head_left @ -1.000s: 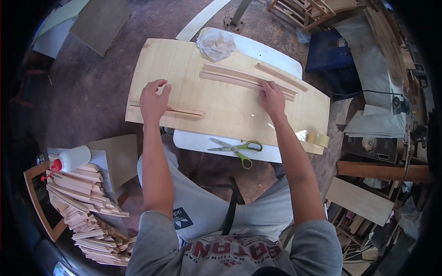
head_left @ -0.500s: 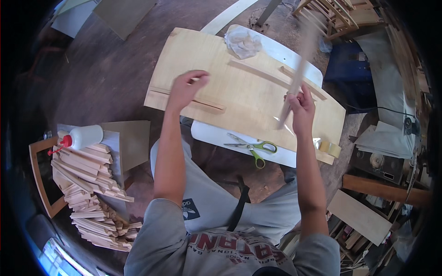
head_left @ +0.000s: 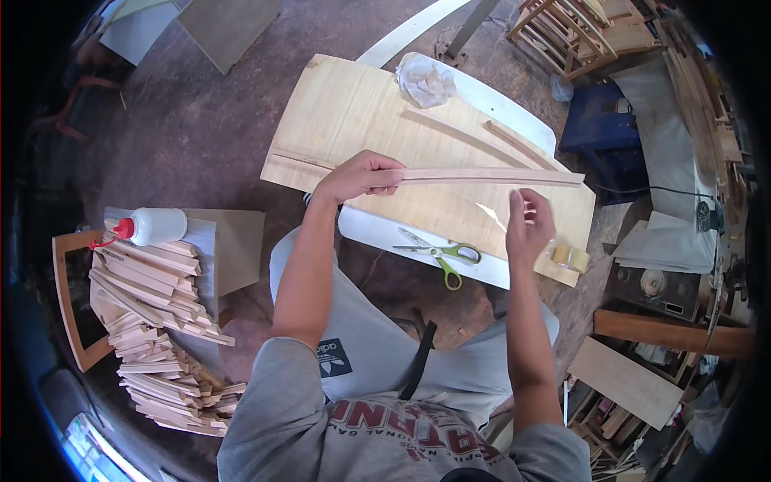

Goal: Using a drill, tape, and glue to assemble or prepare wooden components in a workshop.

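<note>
My left hand (head_left: 361,177) is closed round the left end of a long, thin wooden strip (head_left: 491,175). The strip runs out to the right, roughly level over a pale wooden board (head_left: 345,104). Just below the strip's right part, my right hand (head_left: 530,226) has loosely bent fingers set apart, with nothing visible in them. Another strip (head_left: 293,169) lies along the board's near left edge, partly behind my left hand. Farther back on the board rest a light strip (head_left: 466,135) and a darker one (head_left: 514,143).
Green-handled scissors (head_left: 446,253) lie on the white surface (head_left: 369,233) under the board. A tape roll (head_left: 570,257) sits at the right corner and a crumpled plastic bag (head_left: 426,80) at the far edge. Left of me are stacked strips (head_left: 152,281) and a white bottle (head_left: 158,226).
The strip was tilted up and blurred in my right hand; now it lies level with its left end in my left hand. My right hand has let go and moved slightly lower.
</note>
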A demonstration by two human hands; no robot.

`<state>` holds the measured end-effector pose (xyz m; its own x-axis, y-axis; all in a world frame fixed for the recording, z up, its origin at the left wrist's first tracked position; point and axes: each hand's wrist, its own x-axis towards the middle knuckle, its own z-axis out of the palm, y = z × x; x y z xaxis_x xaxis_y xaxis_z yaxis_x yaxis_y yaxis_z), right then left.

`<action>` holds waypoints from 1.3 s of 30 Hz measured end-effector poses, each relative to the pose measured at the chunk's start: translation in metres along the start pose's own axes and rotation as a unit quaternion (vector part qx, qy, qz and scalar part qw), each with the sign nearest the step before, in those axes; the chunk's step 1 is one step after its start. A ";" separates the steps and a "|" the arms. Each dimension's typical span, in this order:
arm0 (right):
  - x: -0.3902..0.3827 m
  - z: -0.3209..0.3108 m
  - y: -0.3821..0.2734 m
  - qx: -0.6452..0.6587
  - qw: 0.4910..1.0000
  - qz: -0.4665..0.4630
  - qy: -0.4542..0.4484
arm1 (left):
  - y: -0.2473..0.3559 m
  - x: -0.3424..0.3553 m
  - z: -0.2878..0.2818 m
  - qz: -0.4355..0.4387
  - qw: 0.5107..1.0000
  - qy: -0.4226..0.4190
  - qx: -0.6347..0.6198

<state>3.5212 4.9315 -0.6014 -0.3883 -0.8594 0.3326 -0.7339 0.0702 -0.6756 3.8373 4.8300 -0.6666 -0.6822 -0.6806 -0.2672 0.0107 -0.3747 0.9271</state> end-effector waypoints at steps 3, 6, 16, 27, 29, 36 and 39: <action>0.011 -0.027 -0.025 -0.188 0.949 -0.250 -0.041 | -0.002 0.000 -0.002 -0.016 1.000 -0.021 0.013; 0.008 -0.029 -0.012 -0.256 0.908 -0.292 -0.157 | 0.002 0.001 0.000 -0.049 0.996 -0.061 0.039; -0.017 -0.027 0.064 -0.142 0.934 -0.208 -0.255 | -0.008 -0.002 0.004 -0.005 0.913 0.203 0.355; -0.020 -0.020 0.086 -0.144 0.928 -0.203 -0.276 | -0.031 0.002 0.034 0.089 0.826 0.203 0.519; -0.018 -0.018 0.085 -0.144 0.927 -0.206 -0.278 | -0.033 0.004 0.035 0.082 0.825 0.196 0.524; -0.018 -0.013 0.086 -0.150 0.923 -0.214 -0.282 | -0.040 0.010 0.036 0.064 0.830 0.189 0.521; -0.019 -0.013 0.088 -0.146 0.925 -0.208 -0.283 | -0.042 0.011 0.034 0.066 0.831 0.183 0.521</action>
<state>3.4567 4.9606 -0.6584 0.2549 -0.9643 0.0712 -0.9056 -0.2639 -0.3319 3.8048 4.8594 -0.6999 -0.4554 -0.8898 -0.0294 -0.7009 0.3379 0.6281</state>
